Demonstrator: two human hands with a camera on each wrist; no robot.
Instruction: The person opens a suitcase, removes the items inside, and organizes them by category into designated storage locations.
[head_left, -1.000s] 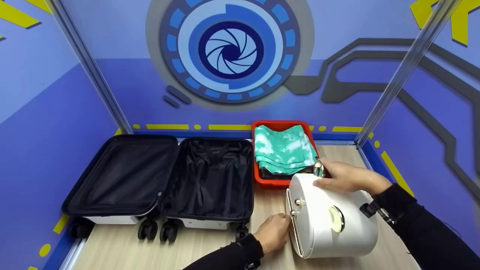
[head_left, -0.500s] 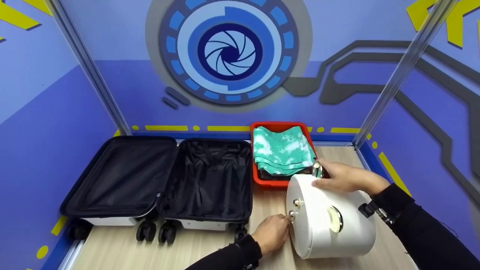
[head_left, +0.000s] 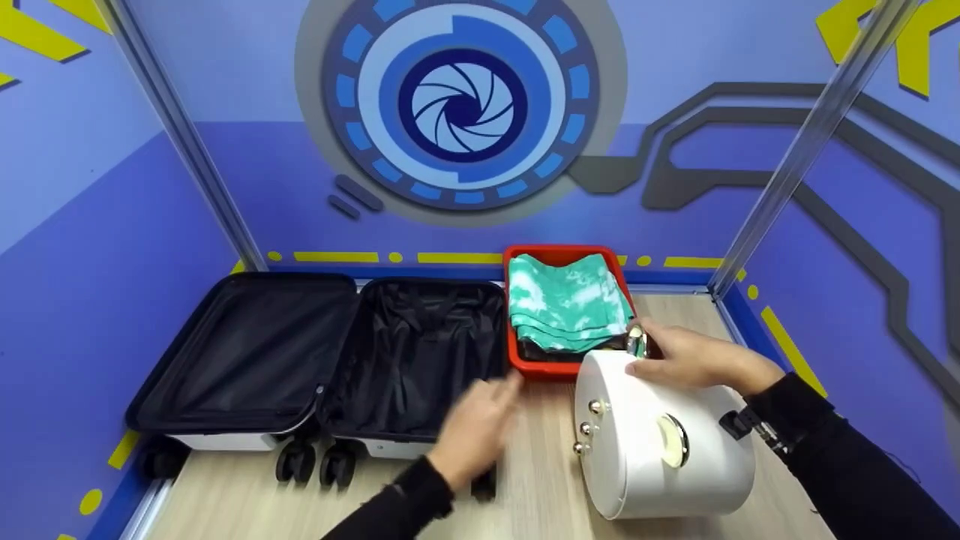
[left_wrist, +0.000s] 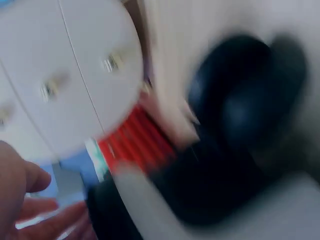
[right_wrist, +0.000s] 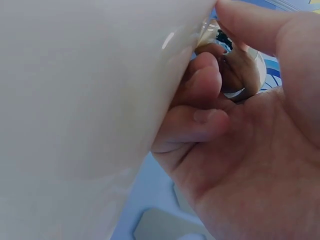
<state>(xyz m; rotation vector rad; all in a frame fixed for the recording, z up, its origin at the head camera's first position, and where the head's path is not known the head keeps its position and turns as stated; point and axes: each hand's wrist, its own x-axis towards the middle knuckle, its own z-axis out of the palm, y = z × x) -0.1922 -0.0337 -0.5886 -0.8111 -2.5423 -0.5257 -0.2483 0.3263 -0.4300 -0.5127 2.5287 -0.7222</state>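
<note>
A white jewelry box (head_left: pixel 679 487) with a rounded outline stands on the wood-grain surface at the right. Three gold knobs (head_left: pixel 586 428) run down its left face, and the left wrist view shows its drawer fronts (left_wrist: pixel 75 90) flush. My right hand (head_left: pixel 686 356) grips the box at its top far edge, the thumb on the white shell and the fingers curled by a shiny metal handle (right_wrist: pixel 245 72). My left hand (head_left: pixel 476 427), blurred, holds nothing and hovers near the front right corner of the open black-lined suitcase (head_left: pixel 420 360). Its fingers look loosely extended.
Behind the jewelry box sits a red basket (head_left: pixel 551 369) with folded green-and-white tie-dye cloth (head_left: pixel 566 300) in it. The suitcase's other half (head_left: pixel 247 352) lies at the left, black wheels (head_left: pixel 296 459) facing me. Blue panels (head_left: pixel 862 315) enclose the sides and back.
The box's left-side drawer, slightly out a second ago, went flush. My left hand then let go of the knob and moved left and up toward the suitcase. My right hand kept its grip.
</note>
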